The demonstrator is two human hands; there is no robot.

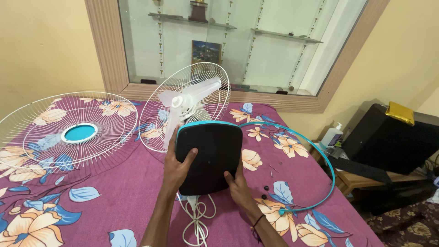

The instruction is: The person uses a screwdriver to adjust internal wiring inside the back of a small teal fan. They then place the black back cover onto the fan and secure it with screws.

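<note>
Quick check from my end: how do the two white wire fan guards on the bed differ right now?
The left guard lies flat on the floral bedsheet; the rear guard stands tilted upright. The left guard has a teal centre disc and carries nothing; the rear guard has the white blades in front of it and sits on the fan whose black base both hands hold. The left guard is untouched. Both are round white wire grilles.
</note>
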